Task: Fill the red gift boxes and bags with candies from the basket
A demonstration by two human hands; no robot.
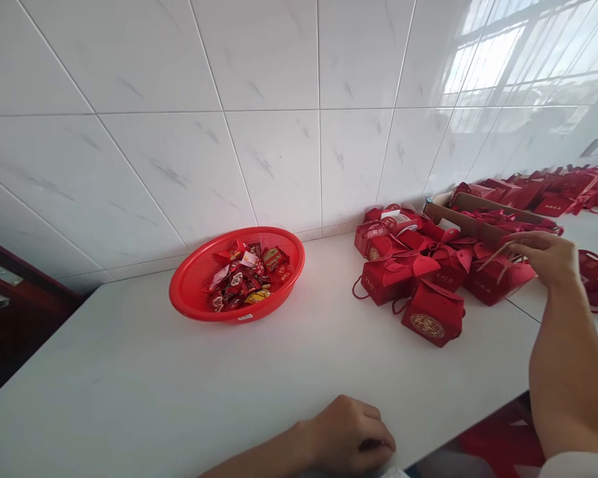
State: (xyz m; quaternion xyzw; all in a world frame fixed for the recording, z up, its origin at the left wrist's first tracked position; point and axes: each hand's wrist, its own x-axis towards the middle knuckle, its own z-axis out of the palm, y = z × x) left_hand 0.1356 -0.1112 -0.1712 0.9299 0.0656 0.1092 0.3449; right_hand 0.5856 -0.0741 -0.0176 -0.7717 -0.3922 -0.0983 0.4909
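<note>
My right hand (548, 255) reaches to the right side of the counter, thumb and fingers pinched on the tan cord handle (496, 257) of a red gift box (493, 282). That box stands at the right end of a cluster of similar red boxes. Nearest me in the cluster, a tilted red box with a round gold emblem (428, 324) shows its printed side. My left hand (351, 435) rests near the counter's front edge, its fingers curled in and nothing visible in them. To its upper left sits a red plastic basket (189, 292) of wrapped candies (242, 279).
Behind the boxes lies an open cardboard carton (478, 226) holding red ribbon-like pieces. More red boxes (553, 199) line the far right of the white counter (154, 385). A white tiled wall (274, 159) bounds the back. Something red (503, 441) shows below the front edge.
</note>
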